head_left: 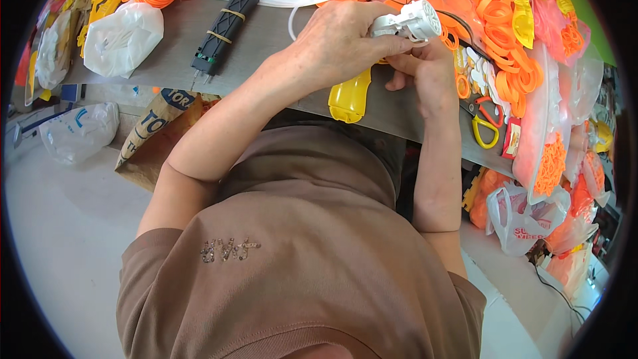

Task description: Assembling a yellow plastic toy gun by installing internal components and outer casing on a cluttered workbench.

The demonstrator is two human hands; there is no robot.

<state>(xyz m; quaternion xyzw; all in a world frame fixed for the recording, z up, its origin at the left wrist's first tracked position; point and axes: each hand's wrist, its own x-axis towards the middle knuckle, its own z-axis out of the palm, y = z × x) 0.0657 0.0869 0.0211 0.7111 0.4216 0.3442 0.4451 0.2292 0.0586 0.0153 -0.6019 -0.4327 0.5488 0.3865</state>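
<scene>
My left hand [339, 36] is closed on a small white plastic mechanism [417, 21] with a round drum-like end, above the front part of the table. My right hand [428, 70] meets it from the right, its fingers curled in against the underside of the white piece; the exact grip is partly hidden. Just below both hands lies a yellow translucent plastic shell [350, 98], at the table's front edge. Left of my left forearm rests a long black plastic part [224, 32] bound with two rubber bands, with thin metal prongs at its near end.
Orange plastic parts [502, 33] heap along the back and right of the grey table [276, 26]. Scissors [486, 131] with yellow and red handles lie at the right edge, near white pieces [480, 73]. A white plastic bag [125, 38] sits at left; a paper sack [156, 129] stands below.
</scene>
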